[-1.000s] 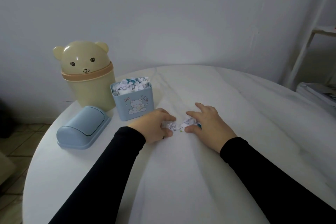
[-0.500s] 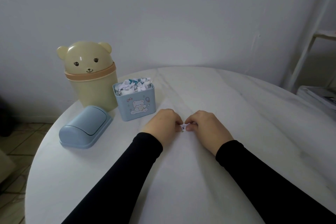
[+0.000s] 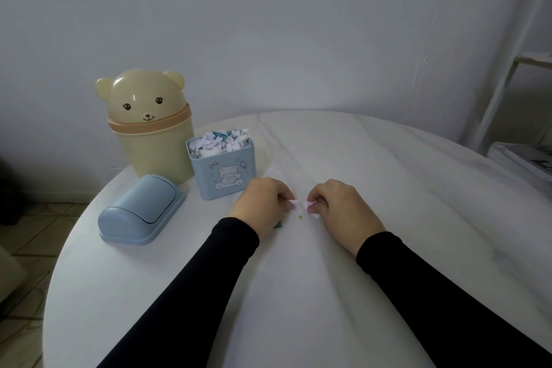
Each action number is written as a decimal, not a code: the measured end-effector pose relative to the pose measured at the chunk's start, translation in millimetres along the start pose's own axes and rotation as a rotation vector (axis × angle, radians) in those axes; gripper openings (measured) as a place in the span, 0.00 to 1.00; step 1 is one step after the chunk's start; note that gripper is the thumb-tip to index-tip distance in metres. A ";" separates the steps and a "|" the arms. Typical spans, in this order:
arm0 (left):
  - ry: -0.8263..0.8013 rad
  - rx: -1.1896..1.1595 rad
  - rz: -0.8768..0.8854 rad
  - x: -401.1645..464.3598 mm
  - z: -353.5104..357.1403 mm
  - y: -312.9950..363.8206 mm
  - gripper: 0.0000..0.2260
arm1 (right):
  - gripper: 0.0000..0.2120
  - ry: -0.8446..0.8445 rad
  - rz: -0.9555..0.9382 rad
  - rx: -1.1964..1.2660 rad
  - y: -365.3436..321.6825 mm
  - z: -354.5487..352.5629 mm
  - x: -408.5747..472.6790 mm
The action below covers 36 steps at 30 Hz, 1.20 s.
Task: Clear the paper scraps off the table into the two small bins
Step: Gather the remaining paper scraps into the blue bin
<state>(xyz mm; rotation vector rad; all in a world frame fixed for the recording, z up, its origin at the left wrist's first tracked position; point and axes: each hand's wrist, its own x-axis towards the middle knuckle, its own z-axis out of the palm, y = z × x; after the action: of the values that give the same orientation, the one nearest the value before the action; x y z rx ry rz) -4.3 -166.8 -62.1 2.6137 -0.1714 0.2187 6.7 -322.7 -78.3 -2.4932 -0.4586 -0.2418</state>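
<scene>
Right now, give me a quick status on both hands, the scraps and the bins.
Left hand and right hand each pinch paper scraps. Small bits on table. Blue bin heaped full, lid off; bear bin closed.

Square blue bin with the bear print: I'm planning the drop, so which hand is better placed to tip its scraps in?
Probably the left hand. It pinches white paper scraps right beside the square blue bear-print bin, already heaped full. The right hand, pinching its own scraps, would have to cross over.

On the table, the square bin holds scraps; the bear bin stands at its ten o'clock, the loose lid at its eight.
</scene>
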 end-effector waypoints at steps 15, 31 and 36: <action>0.274 -0.135 0.020 3.6 -73.9 -19.8 0.05 | 0.03 0.248 -0.082 0.312 -55.9 -16.2 37.9; 0.235 -0.377 -0.212 40.4 -125.9 -77.2 0.07 | 0.08 -0.031 -0.167 0.259 -133.7 11.4 137.3; 0.201 -0.308 -0.213 45.0 -136.5 -81.9 0.12 | 0.13 -0.065 -0.220 0.148 -132.4 -2.6 134.7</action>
<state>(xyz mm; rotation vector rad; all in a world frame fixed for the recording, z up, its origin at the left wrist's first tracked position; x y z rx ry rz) 36.3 -31.7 24.4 2.2664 0.1339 0.3479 81.2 -186.2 28.8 -2.3118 -0.7519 -0.2057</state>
